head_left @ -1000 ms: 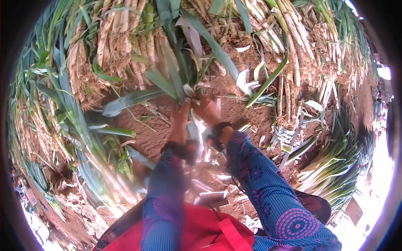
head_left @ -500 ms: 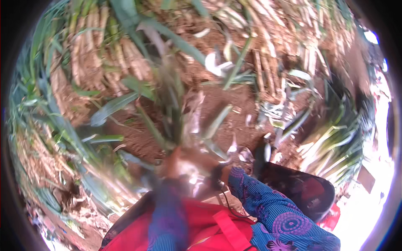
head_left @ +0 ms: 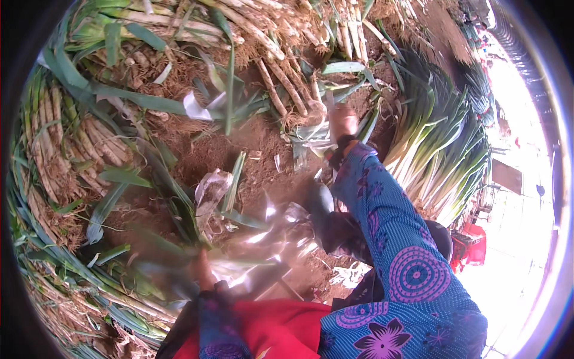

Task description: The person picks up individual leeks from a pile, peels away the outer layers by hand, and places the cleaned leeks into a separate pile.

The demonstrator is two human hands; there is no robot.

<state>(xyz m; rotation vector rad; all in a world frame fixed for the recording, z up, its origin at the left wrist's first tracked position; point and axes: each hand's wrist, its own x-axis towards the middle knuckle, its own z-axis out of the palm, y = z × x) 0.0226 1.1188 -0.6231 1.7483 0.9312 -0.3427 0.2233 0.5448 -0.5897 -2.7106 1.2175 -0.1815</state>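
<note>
My left hand (head_left: 204, 270) is low in the view, smeared by motion, at the lower end of some green leek leaves (head_left: 174, 194); whether it grips them cannot be made out. My right arm stretches forward in a blue patterned sleeve. At its end my right hand (head_left: 343, 121), also blurred, is beside a few thin root-ended leeks (head_left: 287, 87) and some pale strips (head_left: 311, 134) on the soil. Its fingers are not clear. Between my hands, crumpled clear plastic (head_left: 257, 251) lies near a dry, papery leaf (head_left: 212, 190).
Leeks with rooty ends (head_left: 89, 140) are heaped at the left and along the far side. A neat pile of leeks (head_left: 436, 131) fans out on the right. My dark shoe (head_left: 321, 197) is in front of me. A red object (head_left: 469, 245) stands at the right.
My hands were close together in the middle; now they are apart. The right has reached forward and right, the left has moved left and down. The view has shifted to the right.
</note>
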